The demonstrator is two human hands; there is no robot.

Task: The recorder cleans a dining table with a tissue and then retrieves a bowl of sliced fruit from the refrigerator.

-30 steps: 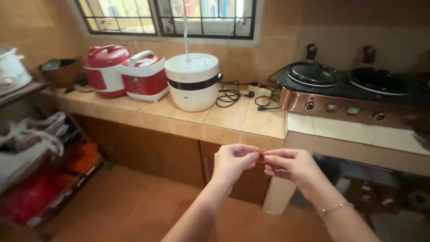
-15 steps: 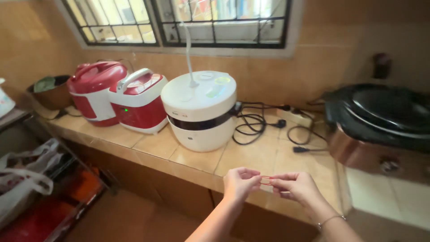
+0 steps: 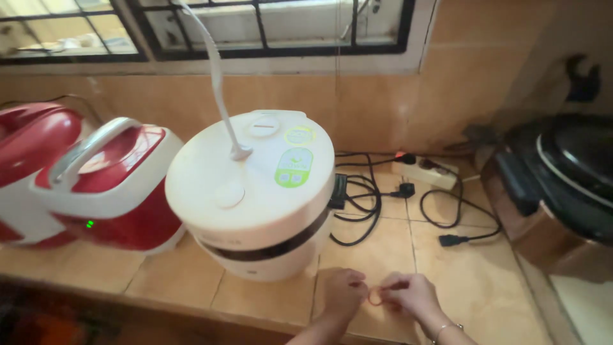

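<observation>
Both my hands are low over the tiled counter [image 3: 377, 249], just in front of the white round cooker [image 3: 255, 198]. My left hand [image 3: 341, 292] and my right hand [image 3: 408, 295] pinch a small red rubber band [image 3: 375, 296] between their fingertips, each holding one side of it. The band hangs a little above the tiles. A thin bracelet circles my right wrist.
Two red rice cookers [image 3: 108, 185] stand to the left of the white cooker. Black cables [image 3: 364, 198] and a white power strip [image 3: 424, 172] lie behind my hands. A dark stove with a copper front [image 3: 562, 198] fills the right. A barred window [image 3: 268, 25] is above.
The view has moved closer to the counter and looks down more steeply. My hands, still holding the band, now sit over the tiles by the white cooker.
</observation>
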